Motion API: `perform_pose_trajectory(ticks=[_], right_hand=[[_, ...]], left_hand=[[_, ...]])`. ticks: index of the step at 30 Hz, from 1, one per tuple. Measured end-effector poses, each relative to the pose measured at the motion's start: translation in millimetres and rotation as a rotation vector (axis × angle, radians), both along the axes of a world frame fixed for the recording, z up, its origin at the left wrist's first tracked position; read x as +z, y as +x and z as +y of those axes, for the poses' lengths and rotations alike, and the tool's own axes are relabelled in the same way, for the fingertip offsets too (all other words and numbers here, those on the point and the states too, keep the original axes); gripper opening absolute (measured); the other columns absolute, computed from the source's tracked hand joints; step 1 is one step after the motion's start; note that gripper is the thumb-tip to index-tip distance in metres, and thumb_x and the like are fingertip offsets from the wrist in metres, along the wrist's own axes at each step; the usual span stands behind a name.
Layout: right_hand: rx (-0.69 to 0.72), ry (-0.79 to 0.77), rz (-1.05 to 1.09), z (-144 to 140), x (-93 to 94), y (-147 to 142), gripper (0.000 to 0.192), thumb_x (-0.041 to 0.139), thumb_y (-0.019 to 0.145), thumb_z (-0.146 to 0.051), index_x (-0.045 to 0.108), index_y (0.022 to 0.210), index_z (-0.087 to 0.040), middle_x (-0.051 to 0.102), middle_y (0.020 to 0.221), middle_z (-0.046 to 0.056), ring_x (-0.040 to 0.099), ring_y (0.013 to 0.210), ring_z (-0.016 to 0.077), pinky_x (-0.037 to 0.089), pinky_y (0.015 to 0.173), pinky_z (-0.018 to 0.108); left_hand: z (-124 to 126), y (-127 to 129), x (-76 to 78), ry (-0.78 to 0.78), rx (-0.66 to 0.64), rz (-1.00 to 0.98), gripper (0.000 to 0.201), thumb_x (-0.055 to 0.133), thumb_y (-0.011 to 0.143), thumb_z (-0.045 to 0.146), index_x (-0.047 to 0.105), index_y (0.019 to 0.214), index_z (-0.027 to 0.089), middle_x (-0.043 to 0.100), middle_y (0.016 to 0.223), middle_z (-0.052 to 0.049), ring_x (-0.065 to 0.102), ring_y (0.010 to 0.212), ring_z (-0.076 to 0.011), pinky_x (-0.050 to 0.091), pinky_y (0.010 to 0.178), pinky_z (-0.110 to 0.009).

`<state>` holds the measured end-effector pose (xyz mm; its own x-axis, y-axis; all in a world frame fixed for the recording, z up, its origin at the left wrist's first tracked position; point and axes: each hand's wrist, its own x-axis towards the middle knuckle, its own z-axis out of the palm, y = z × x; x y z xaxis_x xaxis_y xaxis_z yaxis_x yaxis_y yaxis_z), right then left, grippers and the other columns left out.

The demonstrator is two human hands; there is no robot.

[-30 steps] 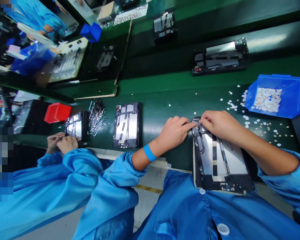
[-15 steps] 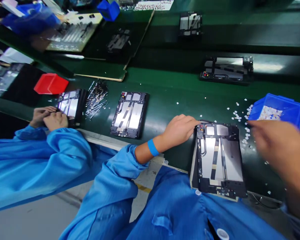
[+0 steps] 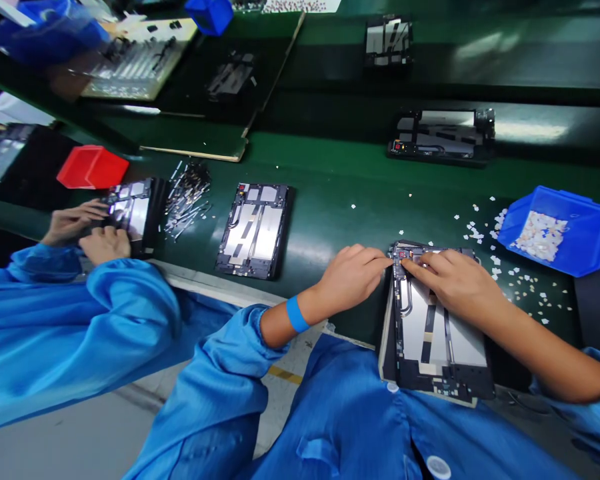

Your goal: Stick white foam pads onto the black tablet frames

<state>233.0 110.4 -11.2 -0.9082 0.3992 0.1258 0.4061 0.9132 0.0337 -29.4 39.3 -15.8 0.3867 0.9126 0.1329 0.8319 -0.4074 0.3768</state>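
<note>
Both hands meet at the tablet point(image 3: 437, 327) frame's top-left corner, lower right: left hand point(image 3: 353, 280) steadying its edge, right hand point(image 3: 455, 283) fingertips pressing, neither clenched. Likely light, stiff, delicate inside; best held by its edges.

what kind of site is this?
Likely an electronics assembly line: opened tablet chassis along a green belt, blue parts bin, a co-worker's blue sleeve.

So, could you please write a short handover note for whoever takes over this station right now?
Left hand: fingertips at the top left corner of the tablet frame, steadying it.
Right hand: fingers pressing on the frame's top edge; anything held is hidden.
Blue bin of small white pieces sits to the right, with loose pieces scattered beside it.
Done: cannot tell.
Left: the second frame lies untouched to the left.
</note>
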Motion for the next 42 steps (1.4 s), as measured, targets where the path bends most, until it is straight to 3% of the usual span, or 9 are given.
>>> perform_pose_trajectory(ticks=[6, 11, 16, 18, 20, 25, 32, 36, 42], right_hand=[[-0.067, -0.033, -0.033, -9.8, 4.6, -18.2, 0.046, 0.049, 0.098, -0.009, 0.063, 0.142, -0.009, 0.073, 0.101, 0.014, 0.059, 0.085, 0.0268, 0.046, 0.070, 0.039], [-0.267, -0.322, 0.483, -31.9, 24.1, 25.8, 0.035, 0.048, 0.101, -0.013, 0.070, 0.128, -0.015, 0.076, 0.110, 0.011, 0.067, 0.099, 0.0231, 0.055, 0.088, 0.039], [-1.070, -0.403, 1.216, -102.0, 27.0, 143.0, 0.012, 0.066, 0.097, -0.032, 0.073, 0.101, -0.023, 0.068, 0.076, 0.000, 0.063, 0.065, 0.0136, 0.052, 0.060, 0.027], [-1.378, -0.417, 1.593, -123.9, 18.4, 189.0, 0.023, 0.077, 0.087, -0.042, 0.068, 0.092, -0.022, 0.060, 0.065, -0.005, 0.053, 0.051, 0.0093, 0.043, 0.048, 0.022], [-1.514, -0.547, 1.802, -131.2, 5.7, 222.4, 0.039, 0.086, 0.073, -0.050, 0.066, 0.090, -0.021, 0.059, 0.066, -0.006, 0.048, 0.047, 0.0068, 0.038, 0.042, 0.019], [-1.510, -0.858, 1.864, -104.7, -18.5, 247.4, 0.050, 0.090, 0.061, -0.054, 0.067, 0.088, -0.018, 0.062, 0.069, -0.002, 0.047, 0.046, 0.0062, 0.032, 0.037, 0.017], [-1.461, -0.931, 1.879, -103.6, -14.1, 234.7, 0.045, 0.090, 0.055, -0.039, 0.052, 0.067, -0.020, 0.049, 0.057, -0.008, 0.038, 0.044, 0.0036, 0.028, 0.037, 0.015], [-1.379, -1.009, 1.774, -115.8, -5.5, 181.6, 0.032, 0.086, 0.071, -0.041, 0.062, 0.077, -0.020, 0.058, 0.064, -0.004, 0.047, 0.049, 0.0067, 0.037, 0.043, 0.018], [-0.967, -1.142, 1.235, -76.0, 16.8, 67.4, 0.020, 0.073, 0.089, -0.037, 0.068, 0.081, -0.020, 0.064, 0.066, -0.001, 0.056, 0.058, 0.0120, 0.045, 0.056, 0.024]], left_hand=[[9.2, 9.5, 1.6, -0.019, -0.016, 0.106, 0.035, 0.048, 0.105, 0.022, 0.064, 0.136, 0.022, 0.072, 0.126, -0.009, 0.065, 0.107, -0.0235, 0.051, 0.091, -0.038], [16.9, 15.0, -0.7, -0.015, 0.132, -0.077, 0.042, 0.046, 0.104, 0.028, 0.059, 0.142, 0.014, 0.071, 0.131, -0.015, 0.068, 0.114, -0.0280, 0.054, 0.100, -0.044], [53.2, 16.8, -16.0, -0.173, 0.151, -0.229, 0.041, 0.049, 0.099, 0.038, 0.069, 0.129, 0.018, 0.075, 0.112, -0.010, 0.070, 0.099, -0.0261, 0.058, 0.088, -0.038], [61.6, 21.5, -14.8, -0.214, 0.173, -0.247, 0.043, 0.049, 0.097, 0.041, 0.071, 0.126, 0.018, 0.074, 0.107, -0.009, 0.069, 0.090, -0.0241, 0.058, 0.084, -0.036], [64.0, 26.0, -8.8, -0.229, 0.187, -0.246, 0.044, 0.050, 0.096, 0.043, 0.071, 0.125, 0.018, 0.072, 0.106, -0.009, 0.067, 0.085, -0.0224, 0.057, 0.080, -0.035], [58.4, 31.7, 15.2, -0.176, 0.231, -0.224, 0.050, 0.053, 0.093, 0.045, 0.067, 0.132, 0.017, 0.069, 0.109, -0.009, 0.063, 0.080, -0.0195, 0.055, 0.071, -0.032], [40.7, 28.1, 35.4, -0.110, 0.325, -0.312, 0.043, 0.058, 0.091, 0.042, 0.070, 0.126, 0.018, 0.069, 0.105, -0.007, 0.061, 0.079, -0.0179, 0.052, 0.067, -0.030], [24.4, 48.9, 40.9, -0.222, 0.292, -0.511, 0.033, 0.060, 0.091, 0.035, 0.072, 0.117, 0.019, 0.072, 0.103, -0.007, 0.065, 0.086, -0.0183, 0.054, 0.077, -0.031], [13.5, 114.3, 40.6, -0.722, 0.205, -1.026, 0.033, 0.072, 0.082, 0.027, 0.068, 0.113, 0.016, 0.071, 0.097, -0.006, 0.064, 0.081, -0.0144, 0.052, 0.077, -0.028]])
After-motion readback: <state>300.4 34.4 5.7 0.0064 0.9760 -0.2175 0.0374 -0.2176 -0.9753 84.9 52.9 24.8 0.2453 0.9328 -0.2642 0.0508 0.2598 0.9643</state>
